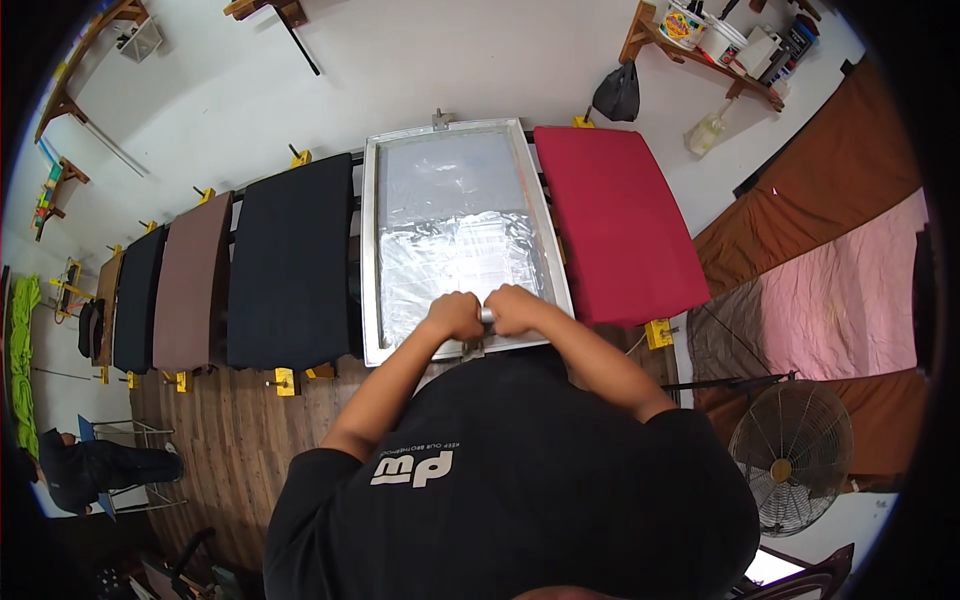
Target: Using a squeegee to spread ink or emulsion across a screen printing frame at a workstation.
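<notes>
Both fists are closed side by side near the front end of a silver-framed printing screen (371, 250). My left hand (457, 316) and my right hand (514, 310) grip a squeegee, of which only a short silver piece of handle (487, 315) shows between them. Fingers and palms hide the rest of it. Under the hands, the near half of the mesh (460, 265) looks shiny and whitish; its far half is plain grey. Clamps (440, 120) sit at the frame's far and near ends.
Left of the screen run several cloth-covered boards, including a black one (292, 260) and a brown one (193, 280); a red board (618, 225) is to the right. A fan (790, 458) stands at lower right. Another person (85, 470) is at far left. Shelves (700, 55) hold tubs.
</notes>
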`<act>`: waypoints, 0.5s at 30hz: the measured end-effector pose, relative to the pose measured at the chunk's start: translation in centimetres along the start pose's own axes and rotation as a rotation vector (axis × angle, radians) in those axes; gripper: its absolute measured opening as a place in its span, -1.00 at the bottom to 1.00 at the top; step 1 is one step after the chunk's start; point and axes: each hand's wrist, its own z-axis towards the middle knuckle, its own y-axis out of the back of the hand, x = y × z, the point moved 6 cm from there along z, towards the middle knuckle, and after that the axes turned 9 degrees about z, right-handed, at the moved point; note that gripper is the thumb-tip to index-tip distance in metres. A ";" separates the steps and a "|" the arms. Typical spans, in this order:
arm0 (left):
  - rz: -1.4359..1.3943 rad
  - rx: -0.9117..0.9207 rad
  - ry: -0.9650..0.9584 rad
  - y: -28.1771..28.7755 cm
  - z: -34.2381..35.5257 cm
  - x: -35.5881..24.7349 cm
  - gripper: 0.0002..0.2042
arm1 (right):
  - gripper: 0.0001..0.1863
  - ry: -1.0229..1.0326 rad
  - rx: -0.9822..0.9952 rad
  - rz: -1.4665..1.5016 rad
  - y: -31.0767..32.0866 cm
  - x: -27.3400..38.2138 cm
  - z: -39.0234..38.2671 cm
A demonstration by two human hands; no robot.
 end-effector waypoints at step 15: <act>0.023 -0.509 -0.122 -1.1 -2.2 -1.9 -0.82 | -0.78 0.079 -0.308 -0.096 -1.9 -0.1 -1.7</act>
